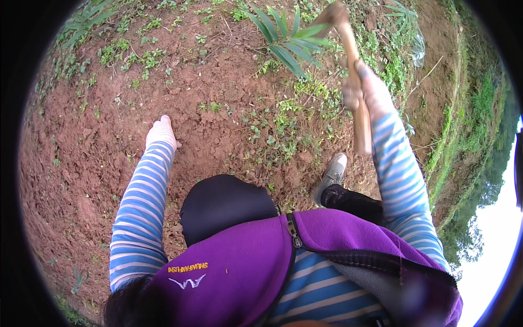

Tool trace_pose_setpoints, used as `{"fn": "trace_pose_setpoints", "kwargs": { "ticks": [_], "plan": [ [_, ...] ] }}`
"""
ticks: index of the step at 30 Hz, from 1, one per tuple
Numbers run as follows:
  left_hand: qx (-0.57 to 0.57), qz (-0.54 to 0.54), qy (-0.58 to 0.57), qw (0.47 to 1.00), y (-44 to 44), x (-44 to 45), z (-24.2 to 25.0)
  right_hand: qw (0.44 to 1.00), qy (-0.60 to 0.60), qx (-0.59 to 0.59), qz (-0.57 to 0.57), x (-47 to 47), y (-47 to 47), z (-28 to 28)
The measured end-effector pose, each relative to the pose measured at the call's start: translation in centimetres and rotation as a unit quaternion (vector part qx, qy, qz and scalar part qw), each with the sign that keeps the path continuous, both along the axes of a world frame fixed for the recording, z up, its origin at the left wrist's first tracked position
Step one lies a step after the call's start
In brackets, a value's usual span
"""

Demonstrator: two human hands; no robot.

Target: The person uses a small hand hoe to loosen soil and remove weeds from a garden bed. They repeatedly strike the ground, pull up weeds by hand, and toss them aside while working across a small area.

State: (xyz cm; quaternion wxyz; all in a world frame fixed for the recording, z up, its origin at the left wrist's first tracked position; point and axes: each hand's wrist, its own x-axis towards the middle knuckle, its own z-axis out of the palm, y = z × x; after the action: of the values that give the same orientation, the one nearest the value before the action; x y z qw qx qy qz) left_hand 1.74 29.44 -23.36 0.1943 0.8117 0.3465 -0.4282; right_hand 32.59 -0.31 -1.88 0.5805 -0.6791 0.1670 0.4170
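My right hand (369,88) grips the wooden handle of a hoe-like tool (354,53) at the upper right. Its head, dark and blurred, is raised at the top, partly behind long green leaves (286,41). The handle's butt points down beside my striped sleeve. My left hand (161,131) is stretched out over the reddish soil (204,139) at centre left, with nothing seen in it. Its fingers point away from me and lie close together; how far they are bent is hard to tell.
Low weeds (286,118) grow on the sloping red ground. My shoe (334,171) stands on the soil at centre right. A piece of clear plastic (418,51) lies at the upper right. Beyond it are a grassy bank (476,122), trees and sky.
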Motion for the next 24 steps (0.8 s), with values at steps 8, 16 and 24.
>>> {"fn": "trace_pose_setpoints", "kwargs": {
  "ticks": [8, 16, 24],
  "plan": [
    [0.001, -0.006, 0.000, 1.000, 0.0, 0.3, 0.7, 0.975, 0.206, -0.086, -0.019, -5.2, 1.7, -1.3],
    [0.004, -0.004, 0.007, 1.000, -0.2, 0.5, 1.0, 0.999, 0.018, -0.037, -0.023, -0.8, 1.9, -1.6],
    [0.009, -0.008, -0.005, 1.000, -0.1, 0.0, 0.5, 0.972, 0.189, -0.141, -0.016, -9.7, -3.1, 1.4]
  ]
}}
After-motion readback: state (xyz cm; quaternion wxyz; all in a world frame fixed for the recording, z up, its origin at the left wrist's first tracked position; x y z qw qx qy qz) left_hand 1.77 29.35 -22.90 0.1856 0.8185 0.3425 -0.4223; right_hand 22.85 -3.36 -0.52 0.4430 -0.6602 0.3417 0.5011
